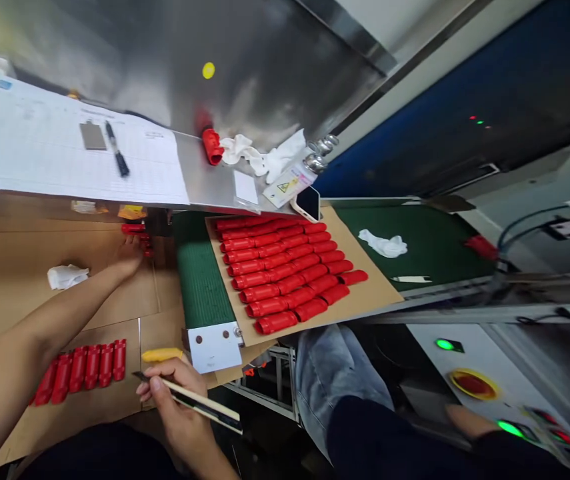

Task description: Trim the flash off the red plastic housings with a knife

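Observation:
My right hand (182, 400) is closed on a utility knife (205, 407) with a pale handle and a dark blade pointing left. A yellow cover (162, 355), seemingly on one of its fingers, sticks out to the left. My left hand (129, 258) reaches far over the cardboard, its fingertips at a few red tubular parts (135, 229). Those fingers are blurred and partly hidden, so their grip is unclear. Below my left forearm lies a row of several red tubes (93, 365) on the cardboard (99, 333).
Rows of red tubes (285, 270) cover a cardboard sheet (379, 293) on a green conveyor (197, 267). A metal shelf above bears papers (29, 147), a marker (117, 150) and a phone (307, 203). At right, another person's hand (469, 421) is near a control panel (429, 340).

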A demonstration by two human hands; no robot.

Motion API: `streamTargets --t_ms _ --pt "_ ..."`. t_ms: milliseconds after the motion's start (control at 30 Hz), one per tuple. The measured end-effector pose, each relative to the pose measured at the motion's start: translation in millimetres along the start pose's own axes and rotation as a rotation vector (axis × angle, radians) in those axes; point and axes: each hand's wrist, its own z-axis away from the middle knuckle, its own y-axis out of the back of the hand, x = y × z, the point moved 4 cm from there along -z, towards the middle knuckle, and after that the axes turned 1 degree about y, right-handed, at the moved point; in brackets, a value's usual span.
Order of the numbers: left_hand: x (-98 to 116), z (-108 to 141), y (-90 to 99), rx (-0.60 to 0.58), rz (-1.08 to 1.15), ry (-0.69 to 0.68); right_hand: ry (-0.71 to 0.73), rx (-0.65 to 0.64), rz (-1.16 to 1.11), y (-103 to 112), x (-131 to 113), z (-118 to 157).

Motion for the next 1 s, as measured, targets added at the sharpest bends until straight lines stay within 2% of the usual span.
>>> streamTargets --t_ms 100,200,300,433,467,533,633,733,800,900,1000 --pt "11 -15 -8.8 -0.028 0.064 0.07 0.058 -0.004 0.101 10 -6 5" --pt "2 5 -1.9 -0.091 0.139 0.126 0.082 0.0 0.152 17 -7 5" --pt "-12 67 20.2 -0.183 0.253 0.163 0.048 0.04 0.086 21 -2 -2" --pt "-14 194 57.7 -0.222 0.49 0.166 -0.107 0.1 -0.115 15 3 -15" --pt "-9 226 65.3 -0.202 0.583 0.167 -0.139 0.066 -0.145 9 1 -19" --pt "1 279 77.6 -0.084 0.856 0.233 -0.193 -0.084 -0.189 -7 -4 -23" --pt "12 328 89.9 0.176 1.021 0.349 -0.231 -0.33 -0.223 -36 -13 -22" --pt "13 352 98.7 0.399 1.001 0.435 -0.157 -0.388 -0.203 -52 -22 -17" --pt "11 361 100.6 0.438 0.997 0.459 -0.039 -0.387 -0.13 -57 -30 -14" --pt "7 368 99.5 0.431 1.034 0.439 0.184 -0.328 0.054 -57 -42 -10" --pt "6 372 100.4 0.529 1.039 0.356 0.303 -0.226 0.189 -54 -47 -8"
